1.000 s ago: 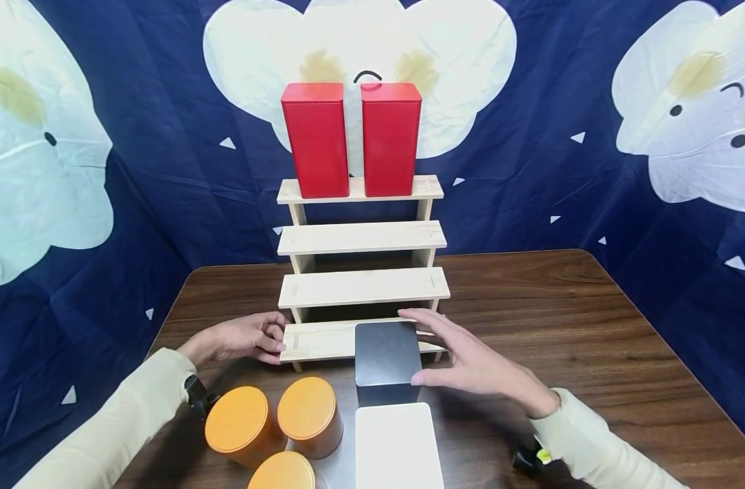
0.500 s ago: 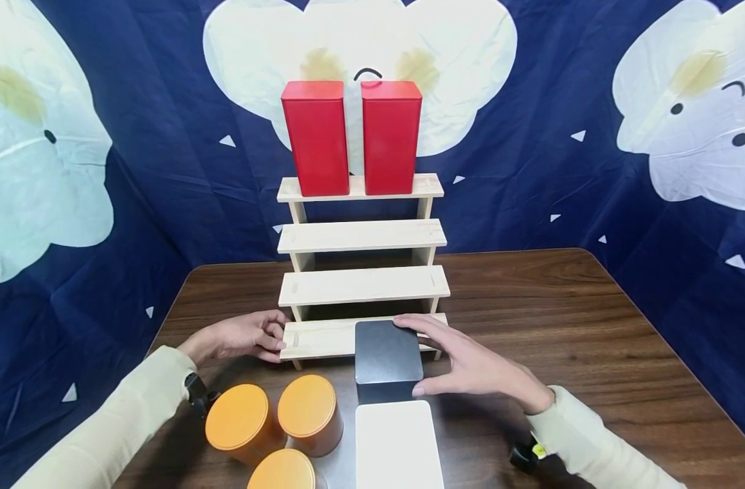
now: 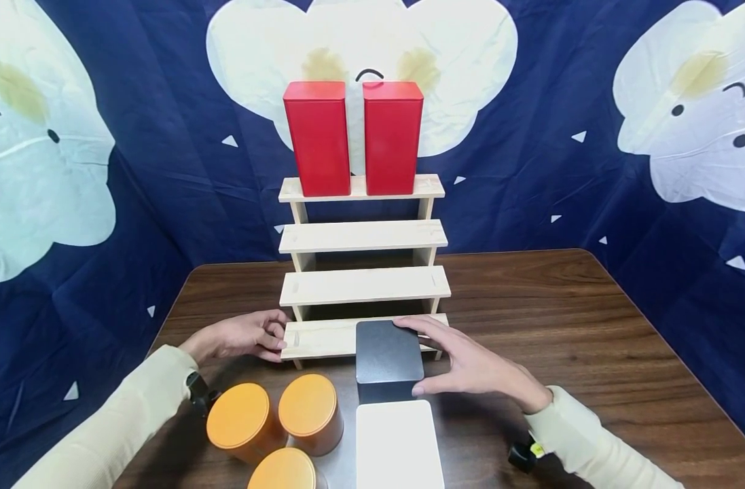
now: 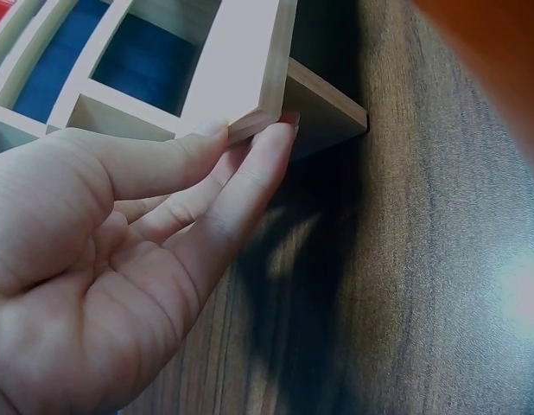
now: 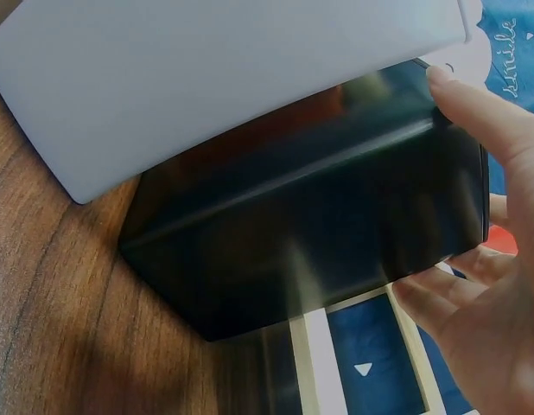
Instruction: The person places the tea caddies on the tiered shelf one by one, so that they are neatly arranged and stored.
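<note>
A black box (image 3: 388,352) with rounded edges stands in front of the stepped wooden shelf (image 3: 365,286), overlapping its lowest step in the head view. My right hand (image 3: 470,360) grips the box from the right, thumb at the near corner and index finger over the far top edge. In the right wrist view, the thumb lies at one end of the black box (image 5: 310,225) while the other fingers curl behind its far side. My left hand (image 3: 244,336) pinches the left end of the lowest step; the left wrist view shows thumb and fingertips on the board (image 4: 237,65).
Two tall red boxes (image 3: 318,139) stand on the top step. A white box (image 3: 399,445) is right in front of the black one. Three orange round tins (image 3: 240,418) cluster at the front left. A blue cloud-print cloth (image 3: 506,204) hangs behind the wooden table (image 3: 519,305).
My right index finger has come down from behind the black box onto its far top edge, and the thumb has shifted slightly at the near corner. The left hand stays put.
</note>
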Motion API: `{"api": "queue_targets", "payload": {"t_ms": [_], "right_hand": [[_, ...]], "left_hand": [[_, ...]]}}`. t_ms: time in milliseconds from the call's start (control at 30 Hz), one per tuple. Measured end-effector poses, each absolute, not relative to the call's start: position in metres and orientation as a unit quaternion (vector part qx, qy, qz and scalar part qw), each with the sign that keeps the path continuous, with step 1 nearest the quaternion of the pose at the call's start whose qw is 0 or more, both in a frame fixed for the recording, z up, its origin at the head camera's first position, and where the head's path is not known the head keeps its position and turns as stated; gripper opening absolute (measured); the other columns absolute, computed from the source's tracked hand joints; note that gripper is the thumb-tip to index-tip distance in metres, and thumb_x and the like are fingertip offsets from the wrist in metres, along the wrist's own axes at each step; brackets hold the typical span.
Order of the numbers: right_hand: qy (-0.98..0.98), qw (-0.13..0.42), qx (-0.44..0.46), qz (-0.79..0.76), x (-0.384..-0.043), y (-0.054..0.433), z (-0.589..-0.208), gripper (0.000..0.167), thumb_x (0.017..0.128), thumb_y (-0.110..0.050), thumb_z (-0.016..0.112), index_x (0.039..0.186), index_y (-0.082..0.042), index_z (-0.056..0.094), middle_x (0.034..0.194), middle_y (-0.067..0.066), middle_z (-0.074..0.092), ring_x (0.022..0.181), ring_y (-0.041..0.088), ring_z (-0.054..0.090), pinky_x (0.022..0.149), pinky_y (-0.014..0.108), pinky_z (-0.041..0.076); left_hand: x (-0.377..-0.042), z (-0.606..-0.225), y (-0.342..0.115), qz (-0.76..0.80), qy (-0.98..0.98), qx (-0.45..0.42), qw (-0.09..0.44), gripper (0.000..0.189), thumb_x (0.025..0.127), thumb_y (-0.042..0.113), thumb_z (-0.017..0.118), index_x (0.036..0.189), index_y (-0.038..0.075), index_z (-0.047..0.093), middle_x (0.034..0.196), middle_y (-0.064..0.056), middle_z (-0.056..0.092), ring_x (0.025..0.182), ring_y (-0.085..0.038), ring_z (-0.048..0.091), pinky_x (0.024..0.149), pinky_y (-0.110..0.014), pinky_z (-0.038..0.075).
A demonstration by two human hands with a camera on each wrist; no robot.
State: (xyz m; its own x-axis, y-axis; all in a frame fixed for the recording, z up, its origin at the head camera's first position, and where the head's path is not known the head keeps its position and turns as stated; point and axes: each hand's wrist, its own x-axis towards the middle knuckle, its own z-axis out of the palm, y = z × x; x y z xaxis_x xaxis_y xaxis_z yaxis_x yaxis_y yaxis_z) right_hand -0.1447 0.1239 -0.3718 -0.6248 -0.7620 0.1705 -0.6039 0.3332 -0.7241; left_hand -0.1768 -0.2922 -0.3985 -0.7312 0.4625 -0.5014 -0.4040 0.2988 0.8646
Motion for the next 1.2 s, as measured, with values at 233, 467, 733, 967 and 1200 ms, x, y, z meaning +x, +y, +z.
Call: {"api": "queue_targets", "payload": {"t_ms": [233, 467, 733, 967, 1200], "right_hand": [[0.809, 0.074, -0.438, -0.386, -0.144, 0.124, -0.37, 0.086, 0.076, -0.045, 0.077, 0.147, -0.028, 0.032, 0.15, -0.008, 0.037, 0.137, 0.013, 0.035, 0.109, 0.04, 0.04], [0.801, 0.052, -0.443, -0.4, -0.144, 0.123, -0.373, 0.084, 0.076, -0.043, 0.078, 0.146, -0.025, 0.036, 0.148, -0.006, 0.041, 0.136, 0.014, 0.037, 0.11, 0.036, 0.04], [0.799, 0.044, -0.427, -0.421, -0.144, 0.125, -0.369, 0.081, 0.076, -0.039, 0.08, 0.145, -0.027, 0.039, 0.147, -0.006, 0.041, 0.136, 0.014, 0.037, 0.108, 0.037, 0.043], [0.786, 0.039, -0.434, -0.439, -0.145, 0.126, -0.363, 0.081, 0.076, -0.034, 0.081, 0.144, -0.024, 0.039, 0.147, -0.004, 0.041, 0.135, 0.014, 0.039, 0.107, 0.031, 0.043], [0.778, 0.029, -0.438, -0.45, -0.146, 0.128, -0.356, 0.081, 0.074, -0.03, 0.082, 0.144, -0.022, 0.041, 0.147, -0.003, 0.042, 0.134, 0.015, 0.04, 0.107, 0.032, 0.044]], "left_hand": [[-0.177, -0.399, -0.293, 0.593, 0.716, 0.024, 0.369, 0.051, 0.088, -0.007, 0.059, 0.128, -0.006, 0.026, 0.096, -0.012, 0.051, 0.088, -0.023, 0.064, 0.085, -0.043, 0.058], [-0.177, -0.401, -0.294, 0.595, 0.714, 0.03, 0.369, 0.051, 0.088, -0.006, 0.06, 0.127, -0.006, 0.027, 0.097, -0.011, 0.052, 0.09, -0.023, 0.064, 0.087, -0.044, 0.057], [-0.177, -0.402, -0.295, 0.597, 0.712, 0.03, 0.369, 0.052, 0.088, -0.006, 0.06, 0.127, -0.006, 0.026, 0.097, -0.012, 0.052, 0.09, -0.023, 0.064, 0.086, -0.043, 0.058], [-0.177, -0.401, -0.295, 0.597, 0.712, 0.03, 0.369, 0.053, 0.088, -0.006, 0.06, 0.128, -0.006, 0.026, 0.096, -0.011, 0.051, 0.089, -0.023, 0.064, 0.086, -0.043, 0.057], [-0.176, -0.401, -0.294, 0.598, 0.712, 0.027, 0.367, 0.053, 0.087, -0.007, 0.059, 0.129, -0.007, 0.025, 0.096, -0.011, 0.051, 0.088, -0.023, 0.064, 0.085, -0.042, 0.058]]}}
